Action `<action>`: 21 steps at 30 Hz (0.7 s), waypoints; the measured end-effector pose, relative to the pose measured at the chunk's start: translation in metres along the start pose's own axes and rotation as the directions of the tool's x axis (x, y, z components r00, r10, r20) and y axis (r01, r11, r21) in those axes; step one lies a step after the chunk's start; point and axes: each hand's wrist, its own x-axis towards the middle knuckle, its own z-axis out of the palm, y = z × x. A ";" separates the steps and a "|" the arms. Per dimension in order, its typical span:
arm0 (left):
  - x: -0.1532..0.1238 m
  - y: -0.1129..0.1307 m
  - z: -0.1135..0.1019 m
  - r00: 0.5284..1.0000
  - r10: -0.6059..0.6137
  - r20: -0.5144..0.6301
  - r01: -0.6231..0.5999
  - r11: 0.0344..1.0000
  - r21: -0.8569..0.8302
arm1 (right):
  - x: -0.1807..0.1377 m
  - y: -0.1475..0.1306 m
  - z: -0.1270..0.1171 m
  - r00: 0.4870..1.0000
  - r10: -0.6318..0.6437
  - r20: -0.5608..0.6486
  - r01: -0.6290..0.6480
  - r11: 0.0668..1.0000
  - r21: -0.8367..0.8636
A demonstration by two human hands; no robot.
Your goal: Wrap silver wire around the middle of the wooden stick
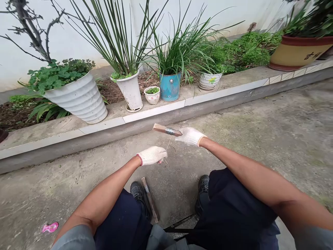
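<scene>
Both my hands wear white knit gloves. My right hand [190, 136] is closed round one end of a short wooden stick [166, 130] that has thin wire wound about its middle and points left. My left hand [152, 155] is lower and nearer to me, its fingers pinched on the end of a thin wire [168, 143] that runs up to the stick. A second wooden-handled tool [150, 199] lies on the concrete between my shoes.
A raised tiled kerb [156, 113] crosses in front, carrying a ribbed white pot [78, 99], a tall white pot [130, 92], a small white bowl pot [152, 96], a blue pot [170, 86] and a tan pot [296, 52]. A pink scrap [50, 227] lies at the lower left.
</scene>
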 end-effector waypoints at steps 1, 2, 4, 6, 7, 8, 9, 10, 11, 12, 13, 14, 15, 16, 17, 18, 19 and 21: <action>0.000 0.000 0.000 1.000 -0.007 0.008 0.007 1.000 0.006 | 0.002 0.001 0.001 1.000 0.015 -0.009 -0.016 0.992 -0.123; -0.001 0.000 0.000 1.000 -0.007 0.004 0.007 1.000 0.017 | 0.004 0.001 0.002 0.999 0.032 0.008 -0.029 0.971 -0.237; -0.001 -0.002 -0.001 0.999 0.011 -0.030 -0.009 0.998 0.063 | 0.003 -0.001 0.008 0.993 0.073 0.098 -0.028 0.915 -0.403; -0.001 -0.005 -0.004 0.995 0.061 -0.075 -0.050 0.988 0.144 | -0.002 -0.005 0.018 0.974 0.068 0.216 0.045 0.876 -0.480; 0.000 -0.007 -0.006 0.992 0.090 -0.093 -0.072 0.980 0.184 | -0.005 -0.007 0.023 0.961 0.028 0.274 0.114 0.865 -0.488; 0.000 -0.009 -0.007 0.988 0.119 -0.103 -0.094 0.972 0.216 | -0.009 -0.009 0.027 0.943 -0.032 0.332 0.196 0.859 -0.473; 0.000 -0.011 -0.008 0.984 0.145 -0.106 -0.117 0.964 0.237 | -0.012 -0.010 0.030 0.916 -0.099 0.389 0.279 0.854 -0.439; 0.001 -0.013 -0.009 0.982 0.162 -0.100 -0.134 0.961 0.241 | -0.016 -0.011 0.032 0.881 -0.159 0.445 0.349 0.853 -0.387; 0.001 -0.015 -0.008 0.983 0.164 -0.087 -0.140 0.963 0.228 | -0.019 -0.011 0.032 0.841 -0.205 0.500 0.398 0.861 -0.316; 0.001 -0.015 -0.007 0.987 0.148 -0.067 -0.132 0.971 0.200 | -0.023 -0.011 0.031 0.799 -0.231 0.555 0.417 0.878 -0.235; 0.001 -0.015 -0.006 0.992 0.120 -0.045 -0.111 0.980 0.162 | -0.026 -0.011 0.028 0.759 -0.246 0.603 0.410 0.900 -0.148; 0.001 -0.015 -0.005 0.995 0.092 -0.024 -0.089 0.989 0.121 | -0.029 -0.010 0.024 0.726 -0.255 0.639 0.382 0.922 -0.066; 0.000 -0.013 -0.003 0.998 0.067 -0.004 -0.067 0.995 0.079 | -0.032 -0.010 0.019 0.706 -0.265 0.657 0.344 0.939 0.008; 0.000 -0.011 -0.002 0.999 0.048 0.009 -0.048 0.998 0.041 | -0.034 -0.010 0.015 0.706 -0.275 0.653 0.307 0.949 0.068; -0.001 -0.008 0.000 0.999 0.040 0.016 -0.040 0.999 0.011 | -0.036 -0.010 0.010 0.723 -0.286 0.629 0.277 0.954 0.115; -0.001 -0.006 0.001 1.000 0.030 0.010 -0.030 0.999 -0.011 | -0.037 -0.010 0.006 0.755 -0.295 0.585 0.255 0.955 0.152; -0.002 -0.003 0.002 1.000 0.015 -0.005 -0.015 1.000 -0.023 | -0.037 -0.011 0.003 0.799 -0.296 0.524 0.233 0.955 0.184; -0.002 0.001 0.002 0.999 -0.017 -0.048 0.016 1.000 -0.016 | -0.034 -0.012 -0.001 0.888 -0.270 0.372 0.189 0.952 0.240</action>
